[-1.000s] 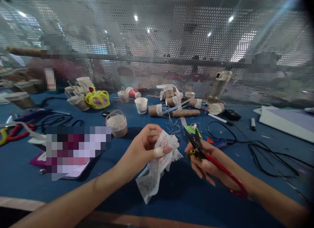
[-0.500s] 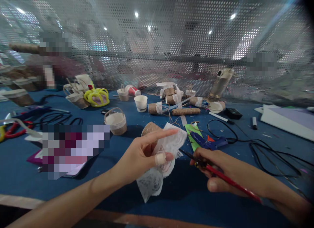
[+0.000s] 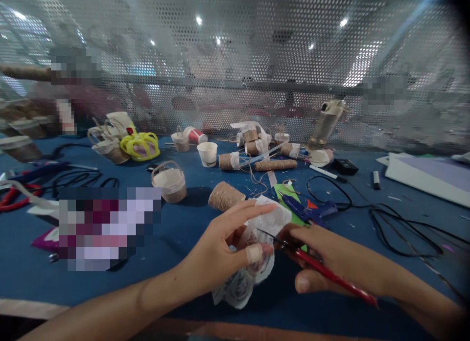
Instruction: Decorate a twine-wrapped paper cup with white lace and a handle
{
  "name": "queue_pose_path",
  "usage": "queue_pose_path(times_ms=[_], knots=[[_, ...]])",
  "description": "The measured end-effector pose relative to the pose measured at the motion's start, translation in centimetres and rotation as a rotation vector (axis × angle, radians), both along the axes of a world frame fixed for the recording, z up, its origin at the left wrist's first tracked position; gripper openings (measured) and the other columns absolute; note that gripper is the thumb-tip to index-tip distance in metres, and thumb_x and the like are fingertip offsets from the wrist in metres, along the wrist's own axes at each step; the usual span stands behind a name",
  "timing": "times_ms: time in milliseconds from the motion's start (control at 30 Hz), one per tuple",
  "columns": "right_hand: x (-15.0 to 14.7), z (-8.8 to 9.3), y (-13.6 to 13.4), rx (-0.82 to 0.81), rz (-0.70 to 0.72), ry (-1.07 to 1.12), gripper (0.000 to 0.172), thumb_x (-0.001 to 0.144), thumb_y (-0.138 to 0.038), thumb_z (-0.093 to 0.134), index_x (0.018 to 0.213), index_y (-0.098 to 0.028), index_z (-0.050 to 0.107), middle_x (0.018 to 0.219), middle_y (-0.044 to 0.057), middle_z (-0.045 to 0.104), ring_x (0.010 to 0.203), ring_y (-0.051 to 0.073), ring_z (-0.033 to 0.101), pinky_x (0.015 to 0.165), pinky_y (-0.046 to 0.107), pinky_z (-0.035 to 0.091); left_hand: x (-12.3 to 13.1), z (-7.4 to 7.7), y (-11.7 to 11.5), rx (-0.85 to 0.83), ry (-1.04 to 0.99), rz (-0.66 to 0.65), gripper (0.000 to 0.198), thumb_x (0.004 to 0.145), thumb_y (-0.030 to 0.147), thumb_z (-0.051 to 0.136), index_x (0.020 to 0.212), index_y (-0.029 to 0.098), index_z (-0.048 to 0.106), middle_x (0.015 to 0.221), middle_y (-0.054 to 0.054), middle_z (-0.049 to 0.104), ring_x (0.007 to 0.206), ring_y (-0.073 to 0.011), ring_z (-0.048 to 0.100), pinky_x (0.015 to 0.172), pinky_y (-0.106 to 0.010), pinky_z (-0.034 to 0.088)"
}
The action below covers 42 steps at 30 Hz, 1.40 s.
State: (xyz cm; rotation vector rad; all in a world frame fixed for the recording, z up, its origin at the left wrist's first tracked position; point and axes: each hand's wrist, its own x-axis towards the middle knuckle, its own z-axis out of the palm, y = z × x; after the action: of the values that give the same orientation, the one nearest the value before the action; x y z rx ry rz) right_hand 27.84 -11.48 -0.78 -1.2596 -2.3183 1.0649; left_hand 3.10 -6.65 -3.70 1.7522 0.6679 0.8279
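My left hand (image 3: 229, 243), a bandage round its thumb, pinches a strip of white lace (image 3: 273, 216) between thumb and fingers. More of the lace hangs below the palm in a loose fold. My right hand (image 3: 312, 250) is wrapped round red-handled snips (image 3: 323, 270) with dark blades. Their tips lie at the lace, just right of my left fingers. Behind my left hand a twine-wrapped cup (image 3: 225, 195) rests on its side. A blue glue gun (image 3: 306, 209) lies on a green sheet (image 3: 281, 190) beyond my right hand.
A small lace-trimmed basket (image 3: 169, 184) and a white paper cup (image 3: 207, 154) stand farther back. Several twine-wrapped cups (image 3: 229, 161) lie near a twine roll (image 3: 275, 165). Black cable (image 3: 382, 233) loops at the right. A yellow crown-like piece (image 3: 139, 147) sits at the left.
My left hand and the lace have shifted right, leaving the twine-wrapped cup in fuller view. The snips have moved left, and their blades now reach farther into the lace.
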Motion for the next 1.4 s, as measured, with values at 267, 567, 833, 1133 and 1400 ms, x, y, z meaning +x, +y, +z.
queue_pose_path(times_ms=[267, 567, 833, 1133, 1400], knots=[[-0.4, -0.3, 0.3, -0.042, 0.031, 0.114, 0.068, 0.078, -0.061, 0.078, 0.131, -0.022, 0.064, 0.096, 0.005, 0.074, 0.090, 0.026, 0.065, 0.090, 0.035, 0.053, 0.6, -0.1, -0.1, 0.106, 0.023, -0.026, 0.051, 0.084, 0.031, 0.081, 0.133, 0.035, 0.067, 0.142, -0.005, 0.062, 0.131, -0.0286, 0.055, 0.113, -0.041, 0.042], [-0.7, -0.3, 0.5, -0.178, 0.053, 0.241, 0.074, 0.077, -0.055, 0.081, 0.140, -0.023, 0.061, 0.105, 0.004, 0.072, 0.093, 0.024, 0.063, 0.088, 0.032, 0.054, 1.0, -0.3, -0.4, -0.239, -0.139, -0.133, 0.044, 0.084, 0.023, 0.082, 0.125, 0.030, 0.068, 0.122, -0.003, 0.071, 0.105, -0.0206, 0.070, 0.089, -0.029, 0.056], [0.0, -1.4, 0.5, -0.172, 0.054, 0.284, 0.067, 0.068, -0.058, 0.086, 0.121, -0.021, 0.068, 0.087, 0.000, 0.063, 0.081, 0.020, 0.055, 0.074, 0.027, 0.050, 1.0, 0.0, -0.4, -0.357, -0.154, -0.210, 0.038, 0.080, 0.019, 0.085, 0.115, 0.027, 0.074, 0.109, -0.003, 0.075, 0.090, -0.0164, 0.070, 0.078, -0.024, 0.057], [-0.3, -1.7, 0.2, -0.330, 0.062, 0.428, 0.067, 0.064, -0.062, 0.088, 0.102, -0.021, 0.051, 0.079, -0.005, 0.057, 0.063, 0.010, 0.044, 0.054, 0.019, 0.037, 1.0, -0.3, -0.4, -0.287, -0.177, -0.114, 0.013, 0.077, 0.020, 0.085, 0.081, 0.016, 0.072, 0.084, -0.003, 0.073, 0.074, -0.0149, 0.068, 0.065, -0.022, 0.054], [0.2, -2.2, 0.4, -0.521, 0.083, 0.513, 0.084, 0.055, -0.056, 0.095, 0.112, -0.024, 0.042, 0.081, -0.006, 0.057, 0.063, 0.008, 0.043, 0.051, 0.017, 0.033, 1.0, 0.1, -0.2, -0.164, -0.033, -0.148, 0.014, 0.077, 0.025, 0.085, 0.079, 0.014, 0.076, 0.074, 0.000, 0.062, 0.062, -0.0101, 0.054, 0.054, -0.019, 0.041]])
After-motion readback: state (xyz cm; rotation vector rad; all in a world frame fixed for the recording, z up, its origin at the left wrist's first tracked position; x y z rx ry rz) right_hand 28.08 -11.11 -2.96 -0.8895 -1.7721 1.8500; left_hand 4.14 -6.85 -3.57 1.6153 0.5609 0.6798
